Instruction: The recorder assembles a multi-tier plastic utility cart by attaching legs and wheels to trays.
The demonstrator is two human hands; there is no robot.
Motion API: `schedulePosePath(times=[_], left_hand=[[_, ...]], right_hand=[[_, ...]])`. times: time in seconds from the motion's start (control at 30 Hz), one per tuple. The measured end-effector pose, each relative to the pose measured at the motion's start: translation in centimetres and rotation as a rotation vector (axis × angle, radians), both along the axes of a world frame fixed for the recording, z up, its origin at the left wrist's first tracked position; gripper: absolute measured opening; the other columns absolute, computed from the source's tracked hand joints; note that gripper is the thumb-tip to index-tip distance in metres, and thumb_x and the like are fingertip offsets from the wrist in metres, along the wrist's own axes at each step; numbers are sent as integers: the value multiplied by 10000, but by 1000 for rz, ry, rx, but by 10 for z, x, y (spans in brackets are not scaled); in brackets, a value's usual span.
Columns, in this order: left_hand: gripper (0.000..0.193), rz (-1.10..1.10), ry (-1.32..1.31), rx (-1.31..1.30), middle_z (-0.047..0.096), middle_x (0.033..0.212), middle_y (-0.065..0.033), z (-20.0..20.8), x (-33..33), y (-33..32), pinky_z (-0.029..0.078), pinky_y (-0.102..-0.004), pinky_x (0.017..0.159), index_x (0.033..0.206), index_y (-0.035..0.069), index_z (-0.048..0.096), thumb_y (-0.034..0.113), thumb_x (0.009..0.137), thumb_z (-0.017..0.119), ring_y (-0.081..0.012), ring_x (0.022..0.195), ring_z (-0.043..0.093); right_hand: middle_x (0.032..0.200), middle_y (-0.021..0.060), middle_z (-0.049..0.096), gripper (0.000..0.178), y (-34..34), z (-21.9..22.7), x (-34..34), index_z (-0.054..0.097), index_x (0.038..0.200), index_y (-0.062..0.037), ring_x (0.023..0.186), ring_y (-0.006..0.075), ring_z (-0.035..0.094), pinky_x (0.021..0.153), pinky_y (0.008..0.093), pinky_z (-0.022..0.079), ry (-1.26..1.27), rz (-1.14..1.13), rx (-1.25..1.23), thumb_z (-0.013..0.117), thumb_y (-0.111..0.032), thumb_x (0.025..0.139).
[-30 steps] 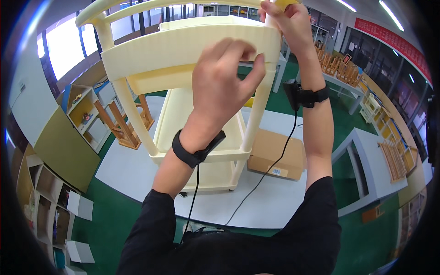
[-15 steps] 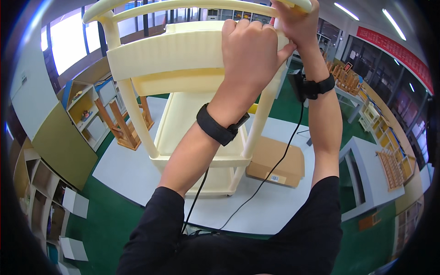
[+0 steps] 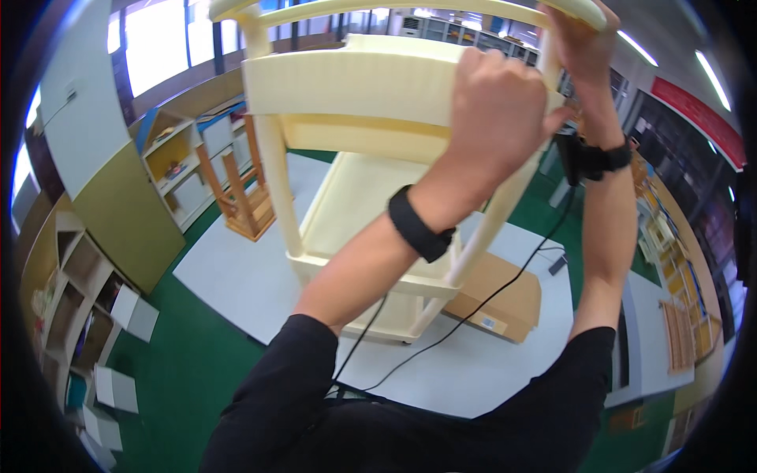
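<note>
Head view: both hands are at the right upper side of a cream trolley

The trolley [image 3: 347, 88] stands upright on the pale grey bench [image 3: 229, 280], a little to the right of the wooden stool [image 3: 254, 211]. The left hand [image 3: 501, 110] lies across the right corner of its upper tray; the fingers are bent over the rim and grasp it, although their tips are hidden. The right hand [image 3: 585, 43] is just beyond, at the right end of the handle [image 3: 394, 8]. This handle covers part of it, so I cannot tell whether these fingers are clasped or loose. Each wrist wears a black band. On the right part of the bench, near the trolley's legs, lies a closed cardboard box [image 3: 501, 296], and a black cable [image 3: 481, 311] passes in front of it.
</note>
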State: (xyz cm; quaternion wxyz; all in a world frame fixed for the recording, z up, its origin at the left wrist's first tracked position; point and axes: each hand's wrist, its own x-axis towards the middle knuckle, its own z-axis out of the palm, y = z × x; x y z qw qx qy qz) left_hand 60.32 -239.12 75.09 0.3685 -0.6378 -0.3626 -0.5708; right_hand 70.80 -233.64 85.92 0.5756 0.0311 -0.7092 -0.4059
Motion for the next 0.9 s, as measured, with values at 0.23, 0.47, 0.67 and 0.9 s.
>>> schedulePosePath(times=[0.23,0.47,0.67,0.9], left_hand=[[253,-382,-30,311,641,802,-108,-23,-74,-13,472,-357,788,850,25,655,274,812,671,-234,812,624],[481,-433,-473,-160,653,983,-100,-20,-275,-16,506,-284,786,1129,16,575,449,930,510,-165,901,633],[495,-955,-334,-447,634,875,-46,-18,-257,0,497,-228,716,1131,31,525,485,950,447,-94,810,609],[484,-835,-356,-484,589,738,-16,-1,-263,-4,463,-153,560,1020,48,509,521,939,446,-31,629,569]], right_hand=[[721,43,596,191,31,2,27,589,912,-34,617,105,605,536,203,455,-174,133,-583,567,-224,925],[640,64,578,364,5,-33,-12,588,852,-1,502,114,570,469,229,469,165,493,-1186,632,-362,866],[570,25,478,363,0,-38,-6,532,765,-21,390,90,461,378,223,387,131,526,-1235,619,-354,879],[588,21,456,328,1,-42,-10,518,773,-29,376,91,435,366,236,371,92,628,-1104,611,-313,906]])
